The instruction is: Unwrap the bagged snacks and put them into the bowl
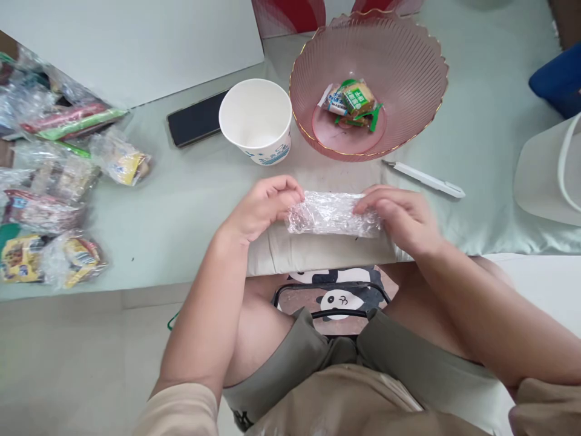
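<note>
A clear, crinkled plastic packet (333, 215) lies stretched between my hands, close to the front edge of the table. My left hand (270, 209) pinches its left end between thumb and fingers. At the opposite end, my right hand (399, 215) grips the plastic with bent fingers. Just beyond the left hand stands a white paper cup (256, 121) with blue print near its base. A pink ribbed bowl (367, 66) with a gold rim sits behind the packet, holding several small wrapped snacks (354, 103). To the right lies a white utility knife (426, 178).
Many bagged snacks (63, 188) are heaped on the left side of the cloth-covered table (167, 212). A black phone (197, 121) lies behind the cup, near a large white box (149, 42). A white bin (547, 169) stands at the right.
</note>
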